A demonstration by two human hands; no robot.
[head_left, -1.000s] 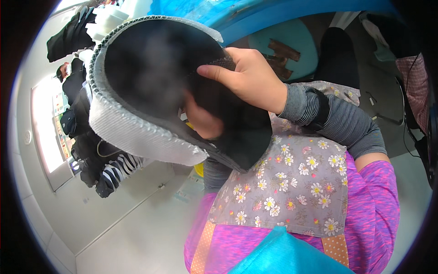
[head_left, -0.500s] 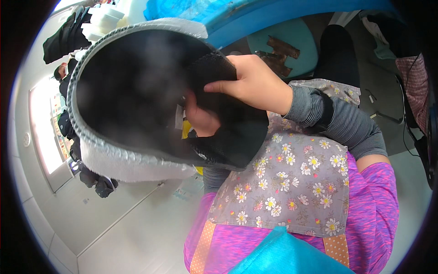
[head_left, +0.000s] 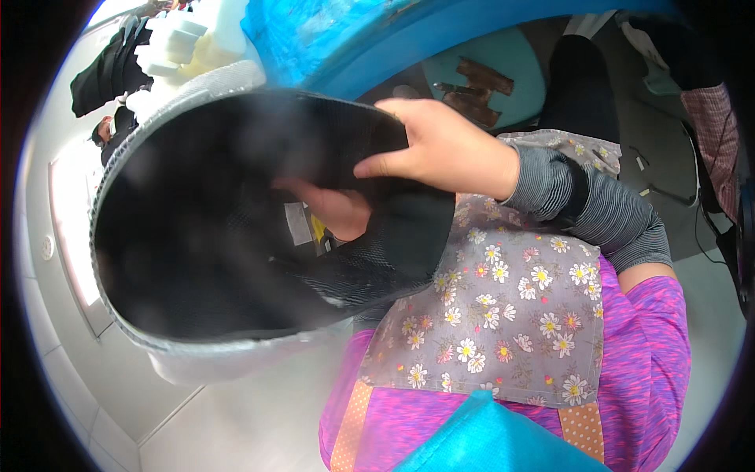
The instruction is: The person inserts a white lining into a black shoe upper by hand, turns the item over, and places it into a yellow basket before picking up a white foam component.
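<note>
2 hands (head_left: 456, 157), centre. 1 black-lined piece (head_left: 189, 220), 9 o'clock. 1 floral apron (head_left: 503, 315), 4 o'clock. Brown strips (head_left: 487, 77), 1 o'clock: probably three, overlap makes count shaky.

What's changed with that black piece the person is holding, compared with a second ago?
The pale-edged black piece has swung left and down in the picture, its inside turned more into view. The right hand shifted slightly right and down, keeping its grip. Nothing was visibly taken up or let go. The left hand still shows at a gap; the brown strips and flowered apron stayed put.
</note>
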